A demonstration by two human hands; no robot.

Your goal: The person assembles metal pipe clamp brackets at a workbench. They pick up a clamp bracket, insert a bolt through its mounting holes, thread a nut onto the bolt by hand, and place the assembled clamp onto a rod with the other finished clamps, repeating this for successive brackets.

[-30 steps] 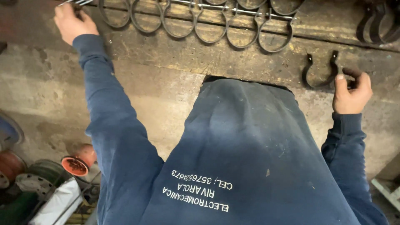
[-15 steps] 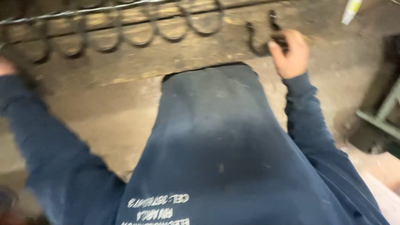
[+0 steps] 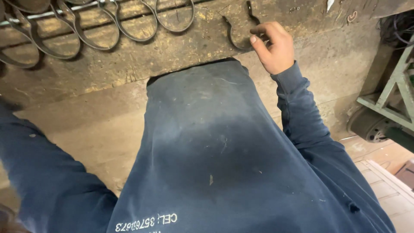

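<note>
My right hand [image 3: 274,47] reaches to the worn wooden bench [image 3: 172,58] and pinches the right arm of a dark U-shaped metal clamp [image 3: 235,38] that lies near the bench's front edge. A row of similar round clamps [image 3: 99,30] hangs on a thin rod [image 3: 51,12] along the top left. My left arm in a blue sleeve [image 3: 39,172] runs off the left edge, so my left hand is out of view. My blue sweatshirt [image 3: 224,164] fills the middle.
A green metal frame [image 3: 396,99] with a grey roller [image 3: 368,125] stands at the right. Dark cables [image 3: 396,28] hang at the top right. Pale boards [image 3: 388,190] lie on the floor at the lower right.
The view has swung to the right. My left hand has left the picture. My right hand stays on the U-shaped clamp, which now sits nearer the picture's centre.
</note>
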